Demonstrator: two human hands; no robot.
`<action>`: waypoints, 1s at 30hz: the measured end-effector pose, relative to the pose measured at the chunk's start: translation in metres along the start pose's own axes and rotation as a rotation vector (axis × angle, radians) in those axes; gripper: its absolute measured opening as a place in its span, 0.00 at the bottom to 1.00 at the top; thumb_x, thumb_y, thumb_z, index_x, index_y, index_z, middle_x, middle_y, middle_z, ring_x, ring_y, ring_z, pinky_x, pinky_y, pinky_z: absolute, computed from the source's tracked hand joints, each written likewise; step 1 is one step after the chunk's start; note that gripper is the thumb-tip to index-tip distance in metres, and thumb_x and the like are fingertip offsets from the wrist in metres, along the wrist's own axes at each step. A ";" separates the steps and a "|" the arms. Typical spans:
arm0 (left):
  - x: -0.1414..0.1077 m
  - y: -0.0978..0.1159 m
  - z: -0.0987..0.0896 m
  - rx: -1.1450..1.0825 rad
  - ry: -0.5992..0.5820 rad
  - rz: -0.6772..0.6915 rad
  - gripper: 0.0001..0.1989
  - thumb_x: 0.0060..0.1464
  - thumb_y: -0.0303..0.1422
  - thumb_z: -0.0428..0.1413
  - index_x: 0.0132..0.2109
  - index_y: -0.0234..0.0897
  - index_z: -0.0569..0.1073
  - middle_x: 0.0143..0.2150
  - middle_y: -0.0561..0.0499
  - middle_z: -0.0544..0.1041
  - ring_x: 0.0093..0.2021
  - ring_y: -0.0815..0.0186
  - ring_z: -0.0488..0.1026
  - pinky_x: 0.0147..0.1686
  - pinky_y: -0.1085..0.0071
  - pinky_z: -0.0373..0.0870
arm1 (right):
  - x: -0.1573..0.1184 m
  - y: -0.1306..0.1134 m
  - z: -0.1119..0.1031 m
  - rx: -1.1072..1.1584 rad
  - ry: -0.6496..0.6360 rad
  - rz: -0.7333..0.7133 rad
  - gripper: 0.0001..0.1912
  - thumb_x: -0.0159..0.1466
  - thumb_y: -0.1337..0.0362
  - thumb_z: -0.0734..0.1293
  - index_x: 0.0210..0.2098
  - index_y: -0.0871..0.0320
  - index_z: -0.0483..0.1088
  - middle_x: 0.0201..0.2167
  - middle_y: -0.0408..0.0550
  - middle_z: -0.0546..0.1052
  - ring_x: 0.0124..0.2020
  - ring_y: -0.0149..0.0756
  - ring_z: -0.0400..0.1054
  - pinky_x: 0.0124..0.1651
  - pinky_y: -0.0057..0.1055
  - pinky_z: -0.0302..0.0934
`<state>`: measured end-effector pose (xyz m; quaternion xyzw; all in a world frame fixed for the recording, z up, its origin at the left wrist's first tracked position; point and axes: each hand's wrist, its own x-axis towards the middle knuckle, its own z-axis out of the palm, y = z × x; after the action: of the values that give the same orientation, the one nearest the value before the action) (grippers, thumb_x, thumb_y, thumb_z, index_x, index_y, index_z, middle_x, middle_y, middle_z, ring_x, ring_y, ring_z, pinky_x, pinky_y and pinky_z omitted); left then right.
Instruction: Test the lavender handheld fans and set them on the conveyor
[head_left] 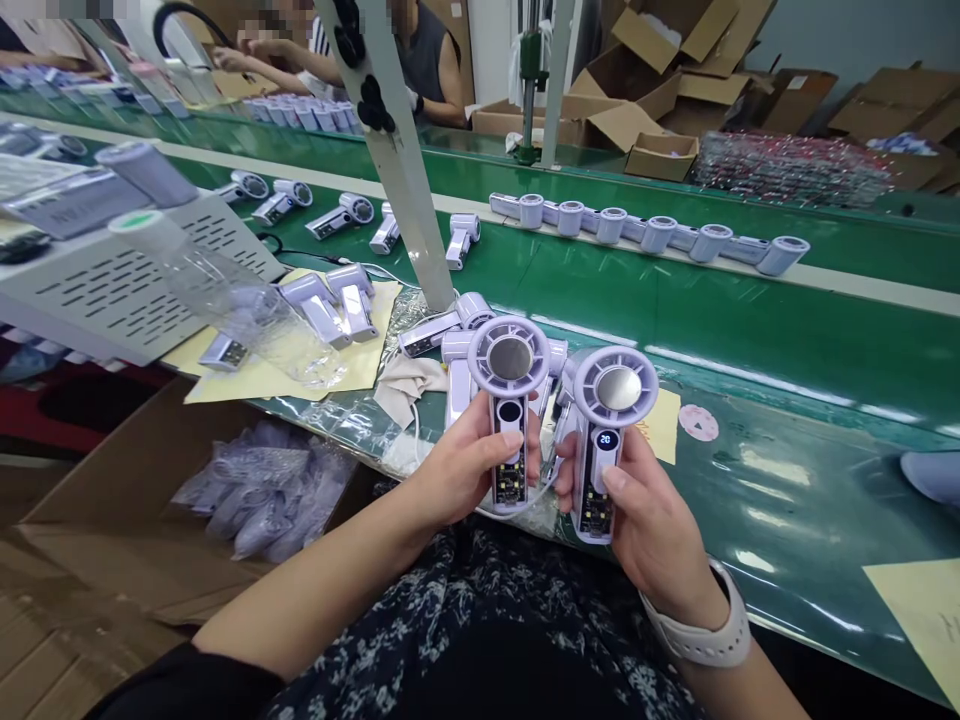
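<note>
My left hand (476, 455) is closed around a lavender handheld fan (510, 357), held upright with the thumb on the front of its handle. Its small round display looks dark. In my right hand (649, 510) is a second lavender handheld fan (616, 387), also upright, its display lit with "20". That thumb rests on the handle front too. Bare circuit boards show low on both handles. Behind the held fans lie more fans (435, 330) on the bench, partly hidden. A white cable (544, 488) runs behind my hands, near a beige cloth (409, 388).
A green conveyor (570, 285) carries several fans, some in a row (611, 226). A slanted metal post (397, 150) rises ahead. Left are a perforated metal box (165, 290), a clear plastic bottle (240, 300) and a carton (112, 510) of bagged parts. Co-workers (435, 70) sit across.
</note>
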<state>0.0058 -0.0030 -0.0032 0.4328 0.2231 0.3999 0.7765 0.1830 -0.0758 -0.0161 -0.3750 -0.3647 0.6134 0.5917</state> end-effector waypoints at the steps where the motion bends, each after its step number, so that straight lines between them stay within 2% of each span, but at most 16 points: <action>1: 0.000 -0.001 0.000 -0.011 0.027 0.002 0.20 0.55 0.40 0.66 0.47 0.38 0.66 0.35 0.55 0.73 0.29 0.69 0.72 0.30 0.71 0.71 | 0.000 0.001 0.001 0.006 0.008 -0.009 0.13 0.69 0.56 0.70 0.51 0.50 0.72 0.42 0.47 0.77 0.34 0.34 0.72 0.34 0.30 0.71; 3: -0.002 -0.001 -0.002 -0.015 0.015 -0.005 0.20 0.55 0.41 0.65 0.48 0.39 0.66 0.35 0.55 0.73 0.29 0.68 0.73 0.31 0.70 0.72 | -0.001 0.001 0.002 0.009 0.003 -0.012 0.13 0.70 0.56 0.69 0.52 0.49 0.71 0.42 0.46 0.77 0.33 0.33 0.72 0.33 0.30 0.71; 7: -0.006 0.002 -0.008 0.103 -0.134 -0.008 0.18 0.59 0.44 0.63 0.44 0.37 0.66 0.31 0.52 0.75 0.29 0.67 0.74 0.31 0.70 0.71 | -0.002 0.000 0.006 -0.046 -0.036 -0.006 0.13 0.70 0.55 0.69 0.53 0.50 0.70 0.43 0.47 0.76 0.33 0.33 0.71 0.33 0.31 0.71; 11: -0.004 0.004 -0.011 0.115 -0.078 0.051 0.17 0.61 0.44 0.61 0.45 0.37 0.66 0.33 0.54 0.74 0.28 0.69 0.73 0.30 0.71 0.71 | 0.002 0.000 0.010 -0.065 0.006 -0.008 0.13 0.71 0.55 0.68 0.53 0.50 0.68 0.43 0.47 0.75 0.32 0.33 0.71 0.32 0.31 0.71; 16: -0.004 0.004 -0.008 0.071 -0.058 0.053 0.20 0.59 0.42 0.63 0.50 0.38 0.66 0.38 0.54 0.71 0.30 0.68 0.74 0.30 0.69 0.74 | 0.003 0.001 0.013 -0.035 0.035 0.018 0.14 0.70 0.55 0.69 0.53 0.50 0.68 0.45 0.47 0.75 0.35 0.33 0.72 0.34 0.31 0.72; 23: -0.008 0.007 -0.007 0.067 -0.070 0.009 0.21 0.58 0.42 0.63 0.50 0.38 0.64 0.37 0.53 0.72 0.29 0.67 0.74 0.28 0.70 0.73 | 0.000 -0.004 0.013 -0.006 0.002 0.026 0.14 0.70 0.57 0.68 0.53 0.50 0.68 0.44 0.50 0.76 0.34 0.39 0.73 0.33 0.39 0.73; 30: -0.009 0.008 -0.008 0.098 -0.069 0.000 0.19 0.58 0.42 0.62 0.46 0.37 0.64 0.32 0.53 0.74 0.27 0.66 0.73 0.27 0.69 0.72 | 0.000 -0.003 0.011 -0.042 0.008 0.021 0.13 0.70 0.56 0.68 0.52 0.50 0.67 0.44 0.49 0.75 0.34 0.39 0.72 0.34 0.39 0.72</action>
<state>-0.0081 -0.0037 -0.0011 0.4837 0.2154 0.3732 0.7619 0.1747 -0.0753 -0.0081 -0.3936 -0.3713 0.6103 0.5786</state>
